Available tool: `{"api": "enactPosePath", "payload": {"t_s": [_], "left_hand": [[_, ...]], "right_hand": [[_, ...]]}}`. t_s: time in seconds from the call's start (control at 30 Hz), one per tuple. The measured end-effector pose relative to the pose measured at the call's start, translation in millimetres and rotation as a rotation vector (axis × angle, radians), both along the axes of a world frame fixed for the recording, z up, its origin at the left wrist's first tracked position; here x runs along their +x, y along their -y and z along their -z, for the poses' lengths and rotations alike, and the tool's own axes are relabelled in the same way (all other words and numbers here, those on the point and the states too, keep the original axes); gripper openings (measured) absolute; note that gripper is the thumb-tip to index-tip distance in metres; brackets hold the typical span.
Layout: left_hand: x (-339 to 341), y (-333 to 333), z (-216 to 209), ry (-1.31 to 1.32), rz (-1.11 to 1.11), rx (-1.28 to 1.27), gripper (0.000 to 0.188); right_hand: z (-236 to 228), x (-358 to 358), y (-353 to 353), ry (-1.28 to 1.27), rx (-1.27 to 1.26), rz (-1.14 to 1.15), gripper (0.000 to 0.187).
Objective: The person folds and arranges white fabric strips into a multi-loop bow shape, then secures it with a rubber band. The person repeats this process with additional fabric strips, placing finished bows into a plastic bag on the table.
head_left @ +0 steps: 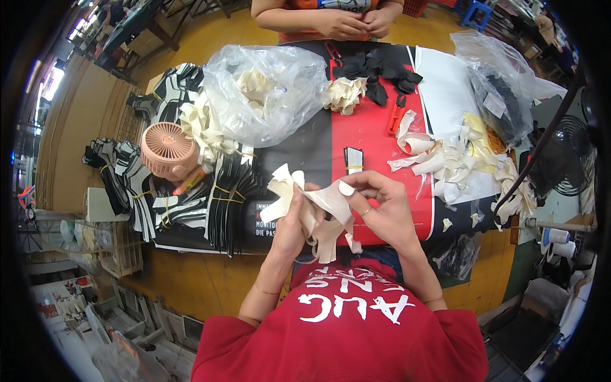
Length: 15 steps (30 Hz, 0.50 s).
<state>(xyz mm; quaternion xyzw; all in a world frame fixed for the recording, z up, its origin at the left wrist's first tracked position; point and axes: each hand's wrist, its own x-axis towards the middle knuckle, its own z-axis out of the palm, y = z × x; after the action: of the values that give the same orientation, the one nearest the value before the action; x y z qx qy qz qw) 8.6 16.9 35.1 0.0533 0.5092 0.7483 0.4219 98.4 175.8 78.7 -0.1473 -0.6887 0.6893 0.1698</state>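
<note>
My left hand [289,226] is closed around a loose bunch of cream cut pieces [281,194] of thin, leather-like material, held in front of my chest over the table's near edge. My right hand [389,213] pinches the edge of a curved cream piece [331,198] between thumb and fingers. That piece spans the gap between both hands; whether it is joined to the bunch I cannot tell. More cream pieces hang below my left fingers. Just beyond my hands lies a small stack of dark strips [354,158] with a yellow band.
A pink fan [168,149] and banded black-and-white bundles [226,200] crowd the left. Farther back sit a clear plastic bag [280,95], black pieces [375,67] and red-handled snips [397,116]. Cream scraps [461,153] spread rightward. A co-worker's hands [356,24] are across the table.
</note>
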Motion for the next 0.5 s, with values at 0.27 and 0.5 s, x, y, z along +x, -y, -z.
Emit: {"api": "enactPosePath", "payload": {"t_s": [0.27,0.5], "left_hand": [[-17,65,-53,-0.244,-0.45,0.048,0.043],[-10,46,-40,-0.242,0.007,0.198,0.043]], "right_hand": [[20,-89,1,0.0,0.231,0.056,0.026],[25,-48,-50,0.087,0.904,0.074,0.055]]}}
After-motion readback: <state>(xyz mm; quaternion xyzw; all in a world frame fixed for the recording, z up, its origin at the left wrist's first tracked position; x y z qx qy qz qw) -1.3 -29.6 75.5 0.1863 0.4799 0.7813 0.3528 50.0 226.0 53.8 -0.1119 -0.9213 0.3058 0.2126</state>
